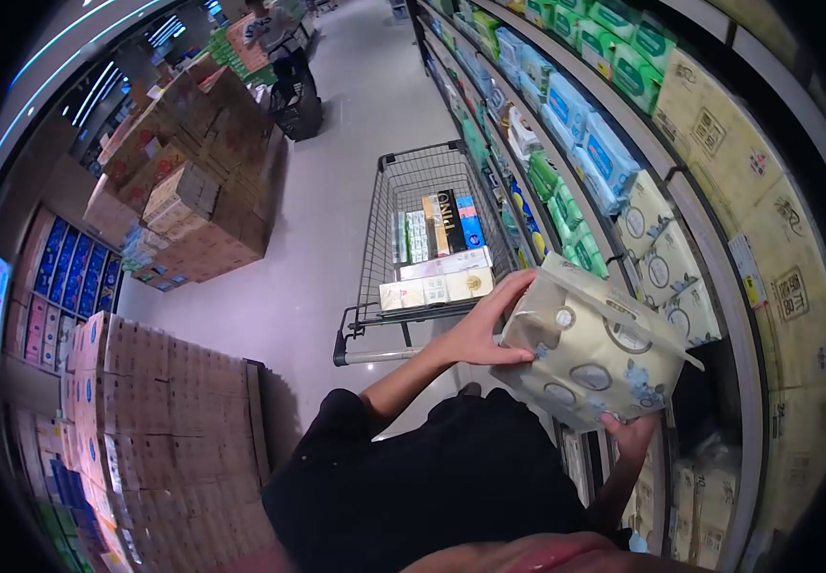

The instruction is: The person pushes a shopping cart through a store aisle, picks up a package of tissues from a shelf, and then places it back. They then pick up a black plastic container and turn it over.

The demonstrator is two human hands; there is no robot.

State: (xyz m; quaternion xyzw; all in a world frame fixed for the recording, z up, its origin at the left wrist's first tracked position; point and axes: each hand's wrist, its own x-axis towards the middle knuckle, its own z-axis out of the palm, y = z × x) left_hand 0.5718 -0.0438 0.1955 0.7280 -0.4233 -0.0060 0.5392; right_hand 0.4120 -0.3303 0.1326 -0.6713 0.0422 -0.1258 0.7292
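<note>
Between my two hands is a cream-coloured plastic-wrapped paper pack point(590, 349) with round prints, blue flowers and a strap-like handle on top. My left hand point(491, 325) grips its upper left side, thumb on the front face. At the lower right corner my right hand point(633, 435) supports it; the thumb shows and the other fingers are mostly hidden. The pack is tilted, beside the shelves. Just ahead stands a wire shopping cart point(373, 234) holding several packs, among them a black box point(446, 222), a blue pack point(470, 223) and a cream pack point(437, 290).
Shelves on the right carry green packs point(571, 215), blue packs point(604, 158) and similar cream packs point(656, 263). Wrapped stacks point(179, 401) and cardboard boxes point(208, 215) stand on the left. Farther up the aisle is a person point(275, 38) with a dark cart point(296, 107).
</note>
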